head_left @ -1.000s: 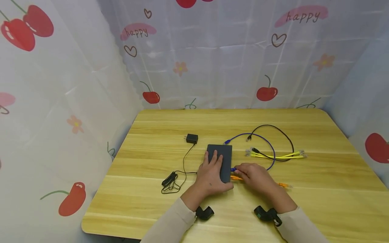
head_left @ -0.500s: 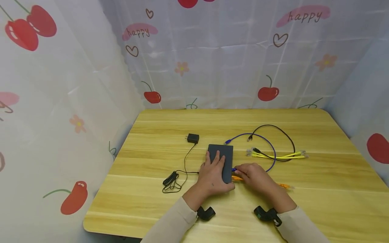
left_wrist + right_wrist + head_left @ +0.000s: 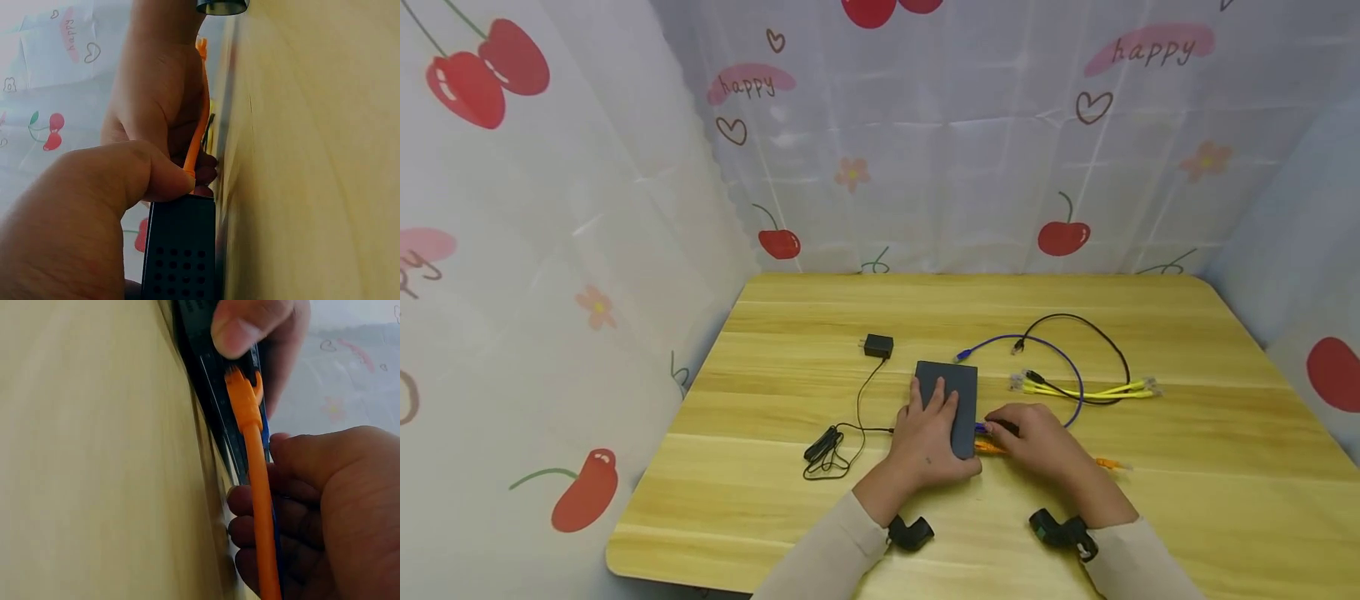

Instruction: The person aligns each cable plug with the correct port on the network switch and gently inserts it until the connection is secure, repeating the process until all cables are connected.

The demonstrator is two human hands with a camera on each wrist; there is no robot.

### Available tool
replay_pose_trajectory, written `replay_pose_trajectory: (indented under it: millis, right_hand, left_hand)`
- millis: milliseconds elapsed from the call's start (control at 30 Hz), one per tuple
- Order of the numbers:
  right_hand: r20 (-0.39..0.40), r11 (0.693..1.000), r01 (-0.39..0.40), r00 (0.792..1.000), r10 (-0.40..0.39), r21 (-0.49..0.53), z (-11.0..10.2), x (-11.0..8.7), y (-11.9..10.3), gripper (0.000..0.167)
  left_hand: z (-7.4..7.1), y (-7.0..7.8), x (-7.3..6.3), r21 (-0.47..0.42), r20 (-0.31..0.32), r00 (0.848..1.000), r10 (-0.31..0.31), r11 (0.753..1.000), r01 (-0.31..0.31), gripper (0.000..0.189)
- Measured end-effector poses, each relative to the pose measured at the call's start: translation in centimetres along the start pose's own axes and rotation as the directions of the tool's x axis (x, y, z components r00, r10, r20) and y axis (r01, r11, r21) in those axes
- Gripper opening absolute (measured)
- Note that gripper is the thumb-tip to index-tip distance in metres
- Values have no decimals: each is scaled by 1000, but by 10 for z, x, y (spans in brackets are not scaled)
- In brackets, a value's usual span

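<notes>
A dark flat box (image 3: 967,408) with a vented side, resembling a network switch, lies on the table. My left hand (image 3: 927,442) rests spread over it, fingers straight on the top and the thumb at its near right corner. My right hand (image 3: 1037,437) is at the box's right side, its thumb and curled fingers around the blue network cable (image 3: 1015,337) just behind the plug at the box. Alongside, an orange network cable (image 3: 264,512) has its plug at the same side, and my right fingers curl behind it. The blue cable's other end lies loose behind the box.
A black power adapter (image 3: 878,346) lies at the back left, its bundled cord (image 3: 822,446) running to the box's left side. Yellow network cables (image 3: 1086,392) and a black network cable (image 3: 1108,340) lie to the right. A patterned curtain (image 3: 925,183) borders the table's back edge.
My right index finger and thumb have parted slightly near the blue plug, showing a dark gap between them. My left hand stays on the box. The head view has shifted a little.
</notes>
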State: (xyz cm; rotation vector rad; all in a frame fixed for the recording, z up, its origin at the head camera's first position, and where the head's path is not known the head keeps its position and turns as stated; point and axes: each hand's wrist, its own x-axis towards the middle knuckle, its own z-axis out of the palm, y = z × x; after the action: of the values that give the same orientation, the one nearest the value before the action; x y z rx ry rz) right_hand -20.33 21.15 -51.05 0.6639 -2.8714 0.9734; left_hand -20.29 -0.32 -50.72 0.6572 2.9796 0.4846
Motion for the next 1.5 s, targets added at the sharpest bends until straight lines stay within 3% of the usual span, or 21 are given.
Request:
replay_pose_trajectory:
  millis: [267, 467, 733, 933, 1167, 1367, 1500]
  right_hand:
    - [-147, 990, -133, 981, 124, -53, -19, -1, 15, 12]
    - [-259, 979, -180, 954, 150, -96, -29, -1, 30, 14]
    - [-340, 968, -220, 925, 167, -124, -35, 1, 37, 21]
    - [-328, 960, -253, 923, 203, -117, -35, 3, 44, 32]
    - [-307, 960, -232, 935, 176, -158, -34, 5, 51, 36]
    - [-229, 962, -221, 957, 181, -163, -35, 8, 55, 33]
    - [-224, 965, -206, 960, 168, -160, -35, 11, 57, 27]
  left_hand:
    - [1, 1, 0, 17, 26, 1000, -13, 1000, 12, 106]
    - [0, 2, -1, 31, 34, 999, -16, 999, 15, 106]
    - [0, 2, -1, 27, 29, 1000, -4, 1000, 4, 105]
    - [-1, 2, -2, 32, 40, 999, -6, 999, 5, 105]
    - [3, 3, -2, 48, 55, 998, -3, 999, 1, 105]
    - [5, 2, -1, 64, 60, 998, -7, 998, 3, 105]
    - [4, 1, 1, 64, 58, 998, -13, 998, 9, 105]
